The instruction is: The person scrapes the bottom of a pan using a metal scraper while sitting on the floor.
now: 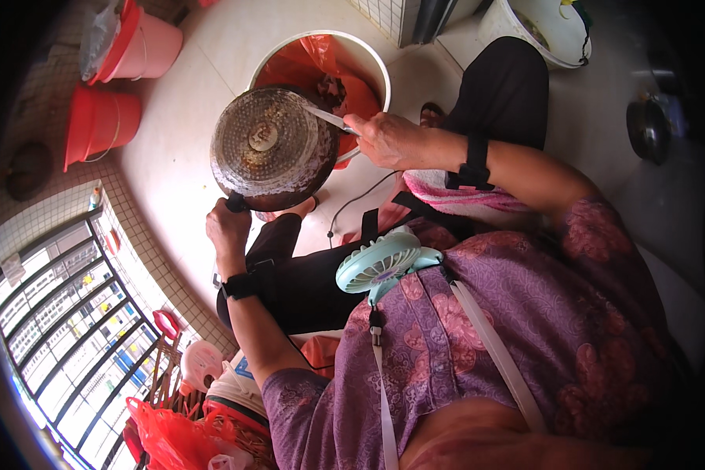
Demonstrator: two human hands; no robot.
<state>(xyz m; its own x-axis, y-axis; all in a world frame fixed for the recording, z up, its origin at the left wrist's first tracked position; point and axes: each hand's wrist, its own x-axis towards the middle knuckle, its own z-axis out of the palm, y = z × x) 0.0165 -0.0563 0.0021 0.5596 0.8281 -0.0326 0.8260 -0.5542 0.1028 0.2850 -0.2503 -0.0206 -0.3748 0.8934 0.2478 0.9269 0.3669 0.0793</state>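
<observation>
My left hand [229, 230] grips the short black handle of a frying pan [273, 141]. The pan is tilted so its underside faces me, with a dotted base, a round centre mark, brown crust and worn, pale patches near the rim. In my right hand [385, 138] is a knife [324, 116], its narrow metal blade reaching left and its tip at the pan's upper right edge. Behind and partly under the pan stands a white bucket [386, 82] lined with a red plastic bag [361, 97], with dark scraps inside.
Red buckets [108, 123] stand on the tiled floor at upper left, a white bucket [493, 26] holding something at upper right. A metal pot [648, 129] lies far right. A mint-green fan [382, 263] hangs at my chest. Red bags [176, 437] and a basket are at lower left.
</observation>
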